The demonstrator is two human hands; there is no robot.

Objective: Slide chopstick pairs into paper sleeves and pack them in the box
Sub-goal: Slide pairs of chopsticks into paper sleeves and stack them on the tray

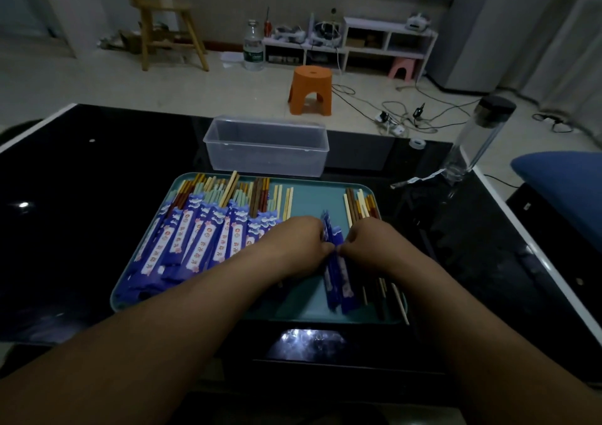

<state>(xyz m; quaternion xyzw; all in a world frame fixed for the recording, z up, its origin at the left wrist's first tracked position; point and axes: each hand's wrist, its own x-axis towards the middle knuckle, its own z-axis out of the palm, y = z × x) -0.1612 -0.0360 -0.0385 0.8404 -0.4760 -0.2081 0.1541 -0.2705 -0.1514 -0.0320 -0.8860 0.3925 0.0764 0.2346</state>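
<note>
A teal tray lies on the black table. Its left half holds many chopstick pairs in blue paper sleeves. Loose bare chopsticks lie along its right side. Between them sits a small stack of empty blue sleeves. My left hand and my right hand meet over that stack, and both pinch the sleeves at its middle. A clear plastic box stands open and empty just behind the tray.
A clear bottle with a dark cap stands at the table's right, with a tape roll behind it. A blue cushion lies at the far right. On the floor beyond are an orange stool and cables.
</note>
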